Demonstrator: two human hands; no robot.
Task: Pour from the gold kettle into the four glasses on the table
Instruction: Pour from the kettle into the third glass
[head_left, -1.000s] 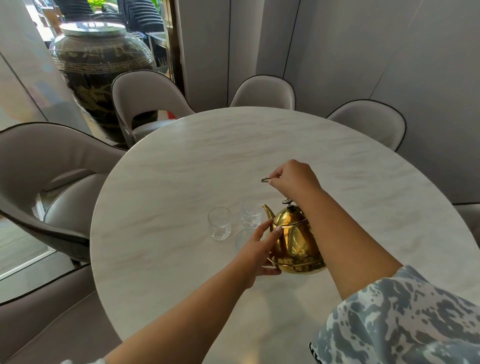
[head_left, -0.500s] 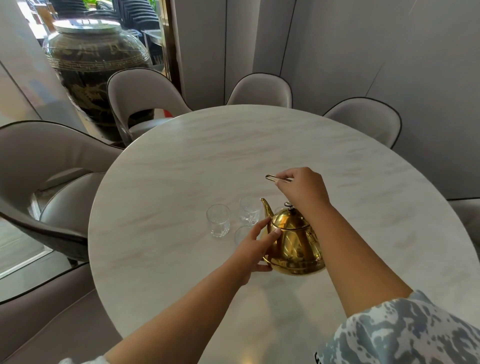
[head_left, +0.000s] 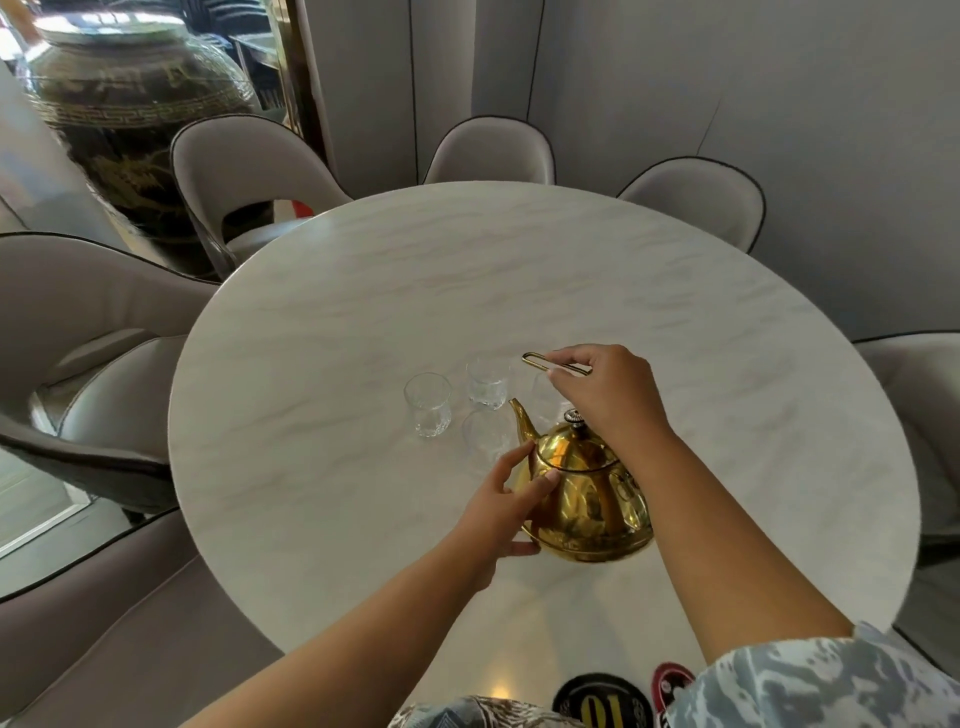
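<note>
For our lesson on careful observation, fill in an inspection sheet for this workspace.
Surface: round marble table, bare beyond the job's things.
Job's things: gold kettle, spout toward four glasses.
Clutter: nothing seen.
Hands: right hand grips the kettle's handle; left hand steadies its side.
Cables: nothing seen.
Surroundings: grey chairs around the table, large dark urn behind.
</note>
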